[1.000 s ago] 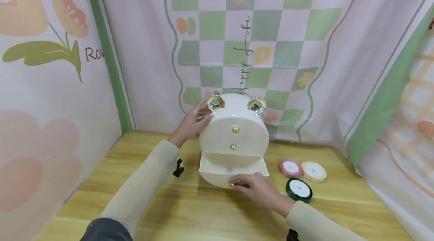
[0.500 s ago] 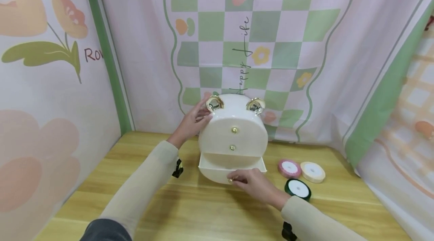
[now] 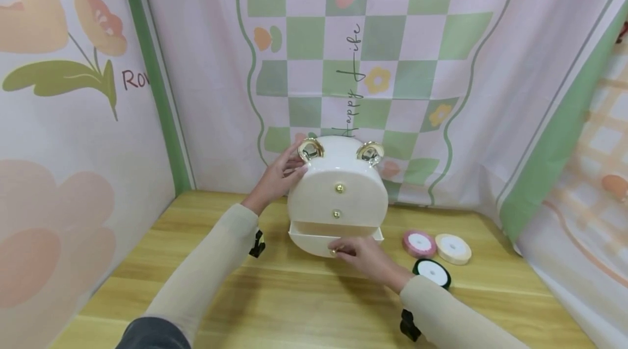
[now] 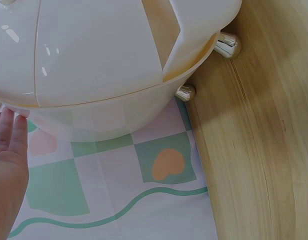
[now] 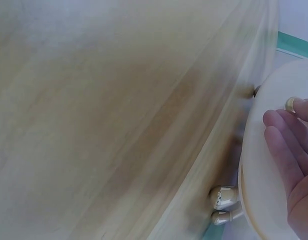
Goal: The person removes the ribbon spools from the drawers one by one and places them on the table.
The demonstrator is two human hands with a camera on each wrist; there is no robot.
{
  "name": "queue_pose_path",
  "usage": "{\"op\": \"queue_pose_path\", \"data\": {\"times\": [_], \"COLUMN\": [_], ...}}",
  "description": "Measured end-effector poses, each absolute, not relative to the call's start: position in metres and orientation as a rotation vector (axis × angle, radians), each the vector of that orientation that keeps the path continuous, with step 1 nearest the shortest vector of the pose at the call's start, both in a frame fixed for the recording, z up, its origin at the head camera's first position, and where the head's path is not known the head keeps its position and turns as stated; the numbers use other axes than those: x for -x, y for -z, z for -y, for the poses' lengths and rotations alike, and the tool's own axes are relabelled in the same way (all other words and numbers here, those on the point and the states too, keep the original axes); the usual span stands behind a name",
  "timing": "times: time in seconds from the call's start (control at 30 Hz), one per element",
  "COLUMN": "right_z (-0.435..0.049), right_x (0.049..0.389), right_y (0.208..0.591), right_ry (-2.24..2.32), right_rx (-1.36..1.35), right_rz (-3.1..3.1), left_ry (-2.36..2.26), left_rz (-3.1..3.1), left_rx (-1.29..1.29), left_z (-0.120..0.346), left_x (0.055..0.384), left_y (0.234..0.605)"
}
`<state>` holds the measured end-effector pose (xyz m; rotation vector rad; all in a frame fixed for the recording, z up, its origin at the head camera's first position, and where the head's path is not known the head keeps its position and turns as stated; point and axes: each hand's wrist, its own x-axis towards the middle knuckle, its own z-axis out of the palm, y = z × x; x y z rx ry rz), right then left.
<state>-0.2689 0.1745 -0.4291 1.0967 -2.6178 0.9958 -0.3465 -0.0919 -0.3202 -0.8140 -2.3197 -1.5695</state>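
Note:
A white rounded storage box (image 3: 319, 196) with gold ears (image 3: 311, 149) and gold knobs (image 3: 339, 188) stands on the table. Its bottom drawer (image 3: 309, 244) sticks partly out below the shut upper ones. My right hand (image 3: 365, 256) pinches that drawer's gold knob (image 5: 291, 104) between thumb and fingers, the other fingertips close over the drawer front. My left hand (image 3: 279, 177) rests against the upper left side of the box, just beneath the ear. Its fingers (image 4: 18, 132) look straight in the left wrist view, touching the shell. Short gold feet (image 4: 228, 46) hold the box up.
Right of the box lie three ribbon rolls: pink (image 3: 419, 244), cream (image 3: 453, 249) and dark green (image 3: 432, 273), the green one nearest my right forearm. A printed curtain (image 3: 314, 76) hangs close behind the box. The wooden table (image 3: 294, 311) reaches toward me.
The bottom drawer has slid inward, away from me, with my right hand on its knob. Less of its inside shows now. My left hand has stayed at the box's side.

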Motion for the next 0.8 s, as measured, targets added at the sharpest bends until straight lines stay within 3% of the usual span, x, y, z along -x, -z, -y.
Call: {"op": "queue_pose_path", "data": {"times": [0.8], "right_z": [-0.170], "right_x": [0.284], "right_y": [0.431], "right_ry": [-0.967], "right_rx": [-1.075], "right_rz": [2.534], "left_ry": [1.592], "left_rz": [2.312], "left_rx": [0.817], "left_z": [0.091], "left_x": [0.344], "left_y": [0.318]}}
